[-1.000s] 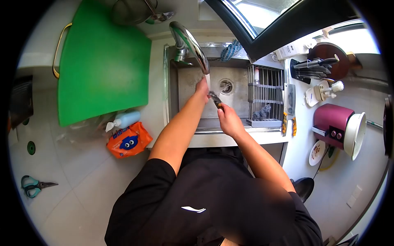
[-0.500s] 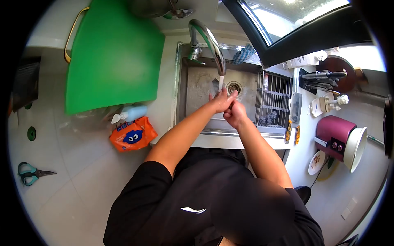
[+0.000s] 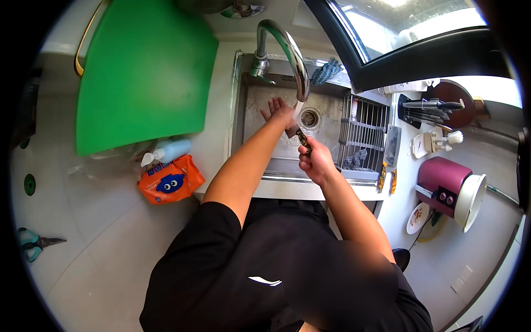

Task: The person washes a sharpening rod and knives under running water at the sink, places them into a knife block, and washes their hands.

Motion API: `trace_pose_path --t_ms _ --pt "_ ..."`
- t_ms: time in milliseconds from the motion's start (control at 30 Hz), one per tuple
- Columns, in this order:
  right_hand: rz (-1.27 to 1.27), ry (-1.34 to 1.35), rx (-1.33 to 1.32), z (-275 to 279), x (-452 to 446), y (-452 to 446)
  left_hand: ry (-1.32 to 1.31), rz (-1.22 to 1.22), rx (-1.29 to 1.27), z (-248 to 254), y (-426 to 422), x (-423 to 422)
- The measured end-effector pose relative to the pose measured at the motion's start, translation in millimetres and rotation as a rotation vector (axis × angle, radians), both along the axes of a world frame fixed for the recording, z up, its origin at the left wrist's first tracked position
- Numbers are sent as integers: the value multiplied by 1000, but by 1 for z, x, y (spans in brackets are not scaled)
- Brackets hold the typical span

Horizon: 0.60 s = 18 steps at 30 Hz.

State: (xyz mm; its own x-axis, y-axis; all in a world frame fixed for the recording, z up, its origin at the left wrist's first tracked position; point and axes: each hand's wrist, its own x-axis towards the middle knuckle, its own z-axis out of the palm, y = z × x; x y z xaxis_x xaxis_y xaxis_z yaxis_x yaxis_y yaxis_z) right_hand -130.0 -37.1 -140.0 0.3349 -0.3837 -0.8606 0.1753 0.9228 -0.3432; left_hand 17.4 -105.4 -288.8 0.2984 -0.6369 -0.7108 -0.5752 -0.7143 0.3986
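My right hand (image 3: 316, 160) is closed around the dark, yellow-patterned handle of a knife (image 3: 302, 138) over the sink (image 3: 259, 110). Its blade points up and left, partly hidden by my left wrist. My left hand (image 3: 279, 110) is stretched out with fingers apart, just beyond the blade. Water runs from the curved chrome tap (image 3: 300, 61) down beside my left hand. The round drain (image 3: 310, 117) lies just right of the stream.
A wire rack (image 3: 362, 130) covers the sink's right side. Beside it lies a cleaver (image 3: 393, 145), near a knife block (image 3: 415, 110) and a purple appliance (image 3: 442, 180). Leftward are a green board (image 3: 149, 77), pump bottle (image 3: 174, 150), orange wipes pack (image 3: 171, 180) and scissors (image 3: 36, 242).
My hands, earlier close together near the drain, have moved apart. The left has shifted left and opened out; the right has drawn back slightly, so the knife's handle now shows.
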Motion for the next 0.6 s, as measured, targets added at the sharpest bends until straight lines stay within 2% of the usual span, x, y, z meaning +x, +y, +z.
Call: trace_pose_path --t_ms 100,167,233,267,367,400,433,467,500,567,600 --pt "32 68 -43 -5 7 -7 45 -29 8 4 6 -1" --pt "61 106 -66 -9 14 -13 219 37 -50 24 16 -4" --pt "92 142 -90 -18 20 -19 242 73 -82 21 26 -6" --pt "147 202 -165 -23 24 -21 437 109 -91 20 29 -6" --pt "239 300 -288 -31 32 -30 672 235 -137 -37 38 -18" --pt "328 343 -444 -39 32 -31 766 301 -190 17 46 -9" --pt "417 386 -600 -53 32 -33 860 368 -243 49 52 -4" --pt "479 345 -697 -106 20 -36 856 598 -277 48 52 -11" --pt "483 344 -698 -105 20 -38 856 601 -279 42 53 -10" --pt "708 388 -846 -102 20 -42 870 937 -218 31 55 -8" --pt "931 482 -710 -45 29 -54 814 1087 -100 34 52 -9"
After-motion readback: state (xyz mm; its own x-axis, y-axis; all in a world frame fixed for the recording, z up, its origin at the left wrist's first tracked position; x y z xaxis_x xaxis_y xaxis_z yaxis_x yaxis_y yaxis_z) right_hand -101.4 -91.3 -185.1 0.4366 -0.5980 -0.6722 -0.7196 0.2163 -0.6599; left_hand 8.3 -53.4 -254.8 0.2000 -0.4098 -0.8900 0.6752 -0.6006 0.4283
